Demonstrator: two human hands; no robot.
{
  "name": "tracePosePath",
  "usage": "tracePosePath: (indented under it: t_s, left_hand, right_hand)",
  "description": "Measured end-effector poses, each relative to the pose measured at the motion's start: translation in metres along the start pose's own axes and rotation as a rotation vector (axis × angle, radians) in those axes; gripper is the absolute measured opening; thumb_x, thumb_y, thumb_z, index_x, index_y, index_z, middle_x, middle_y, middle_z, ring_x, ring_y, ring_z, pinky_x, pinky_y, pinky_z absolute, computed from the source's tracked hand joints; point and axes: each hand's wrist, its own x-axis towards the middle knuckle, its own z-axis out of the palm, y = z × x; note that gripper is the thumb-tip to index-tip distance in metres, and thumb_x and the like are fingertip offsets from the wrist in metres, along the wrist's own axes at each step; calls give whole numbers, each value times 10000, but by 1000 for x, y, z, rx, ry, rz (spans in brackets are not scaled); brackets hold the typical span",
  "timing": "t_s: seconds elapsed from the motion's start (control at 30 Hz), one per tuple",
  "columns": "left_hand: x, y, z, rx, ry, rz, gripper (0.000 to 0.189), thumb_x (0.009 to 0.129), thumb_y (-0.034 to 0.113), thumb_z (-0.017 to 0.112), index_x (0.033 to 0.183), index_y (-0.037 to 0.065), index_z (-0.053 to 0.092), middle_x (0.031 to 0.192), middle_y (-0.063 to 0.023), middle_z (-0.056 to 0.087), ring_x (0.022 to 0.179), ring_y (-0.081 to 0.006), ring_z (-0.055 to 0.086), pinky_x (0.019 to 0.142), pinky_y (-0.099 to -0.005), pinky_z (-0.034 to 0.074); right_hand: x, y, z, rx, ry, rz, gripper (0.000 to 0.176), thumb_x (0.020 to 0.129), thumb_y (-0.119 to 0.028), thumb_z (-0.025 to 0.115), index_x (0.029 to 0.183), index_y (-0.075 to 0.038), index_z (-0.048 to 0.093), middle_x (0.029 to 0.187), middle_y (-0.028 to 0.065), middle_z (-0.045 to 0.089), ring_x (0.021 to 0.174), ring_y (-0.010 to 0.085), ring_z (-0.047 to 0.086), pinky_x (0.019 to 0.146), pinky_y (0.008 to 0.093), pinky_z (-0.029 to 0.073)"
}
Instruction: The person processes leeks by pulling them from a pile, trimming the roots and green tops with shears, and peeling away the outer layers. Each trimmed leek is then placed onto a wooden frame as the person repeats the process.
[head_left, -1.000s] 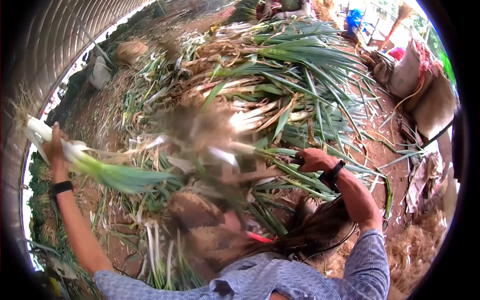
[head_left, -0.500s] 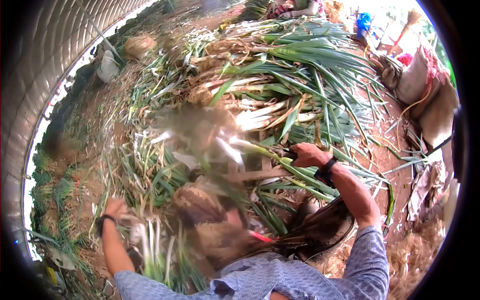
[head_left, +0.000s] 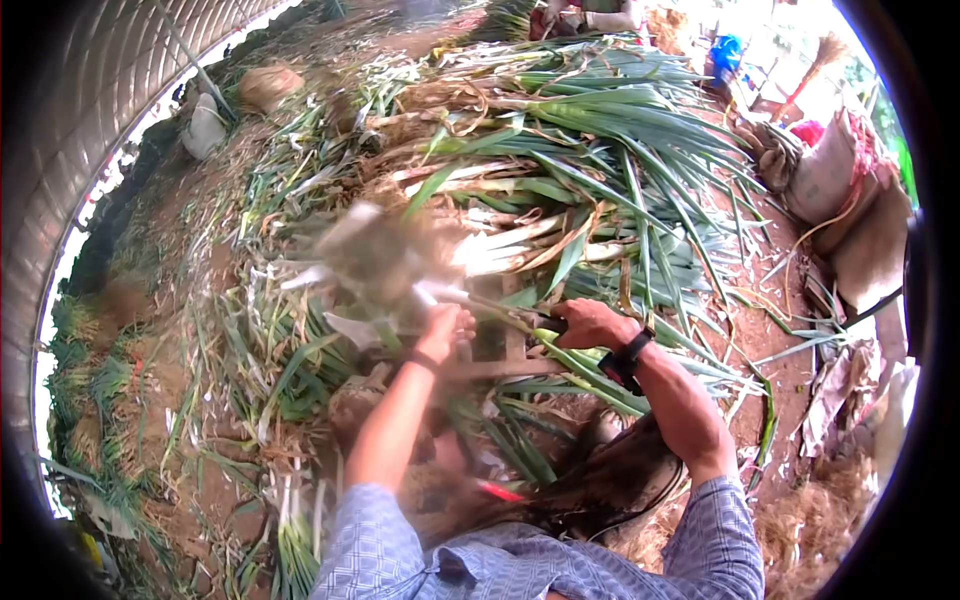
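Leek [head_left: 500, 312] slants from left hand [head_left: 447, 333], grip unclear, nearest its white end [head_left: 437, 292], toward right hand [head_left: 597, 325], clasping dark handle [head_left: 550, 323].

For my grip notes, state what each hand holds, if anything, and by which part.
The right hand holds a dark object by one end. The left hand is at a white stalk; blur hides any grip.

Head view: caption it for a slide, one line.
Right hand grips a dark handle, left hand nearby, before a heap of leafy green stalks.
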Motion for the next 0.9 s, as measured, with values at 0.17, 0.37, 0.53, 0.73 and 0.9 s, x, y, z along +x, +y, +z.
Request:
tracePosePath:
  t_s: [0.17,0.37,0.53,0.73,0.9]
  left_hand:
    - [50,-33,-1,-144,34,13,211,962,208,601,1086,38,612,984,-96,674,860,-239,680,604,-386,587]
    - [41,-27,22,-242,145,132,186,928,167,653,1084,67,633,985,-106,710,870,-283,703,692,-477,567]
    - [8,-51,45,-253,-126,184,252,963,261,644,1121,65,635,958,-52,648,824,-154,607,694,-313,488]
    - [-1,-55,33,101,-15,252,195,947,223,661,1073,75,672,956,-55,691,828,-165,658,718,-315,533]
    - [-7,-55,27,32,-41,223,141,928,123,677,1057,71,649,1027,-75,698,870,-173,677,758,-355,592]
  right_hand:
    - [-1,13,1,42,-10,45,531,728,-366,714,1177,-84,691,969,225,711,936,400,677,826,476,533]
    - [-4,24,4,56,76,-10,491,771,-314,728,1208,-94,685,905,184,716,840,364,684,764,456,534]
    - [-16,1,-3,39,144,-179,322,860,-229,645,1168,-144,683,950,172,717,843,374,680,758,453,540]
    - [-17,-14,3,-76,189,-214,389,821,-196,686,1209,-175,671,918,132,723,823,338,692,739,447,553]
    - [-17,-27,12,-70,245,-190,323,812,-218,686,1114,-106,663,817,174,691,756,389,672,668,480,538]
